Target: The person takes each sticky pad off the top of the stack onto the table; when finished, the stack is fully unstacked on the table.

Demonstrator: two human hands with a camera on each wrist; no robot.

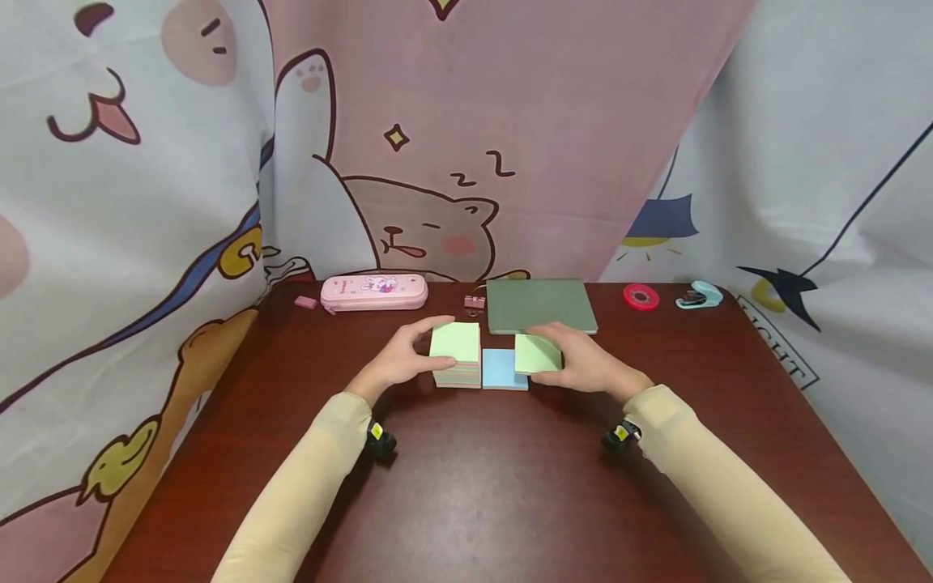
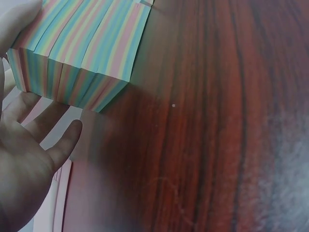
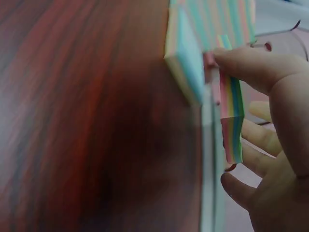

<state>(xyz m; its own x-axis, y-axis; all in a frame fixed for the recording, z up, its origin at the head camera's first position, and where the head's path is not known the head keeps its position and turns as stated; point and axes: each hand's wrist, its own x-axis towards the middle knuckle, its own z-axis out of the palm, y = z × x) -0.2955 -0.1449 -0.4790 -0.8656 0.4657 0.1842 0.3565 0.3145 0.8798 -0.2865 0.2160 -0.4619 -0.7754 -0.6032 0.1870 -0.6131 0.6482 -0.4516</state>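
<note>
The left hand (image 1: 399, 362) grips the tall sticky-note block (image 1: 456, 355); right-hand fingers (image 1: 555, 331) pinch a thin green-topped wad (image 1: 537, 354) lifted just right of it. Blue pad (image 1: 504, 370) lies between; most remains unsplit.

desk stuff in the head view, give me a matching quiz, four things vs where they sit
Things:
1 pencil case
2 tape roll
3 blue pad
4 notebook

Places:
a far right, beside the stapler
b between the two hands
c far left, at the back
d back centre, behind the right hand

Pairs: 1-c, 2-a, 3-b, 4-d
</note>
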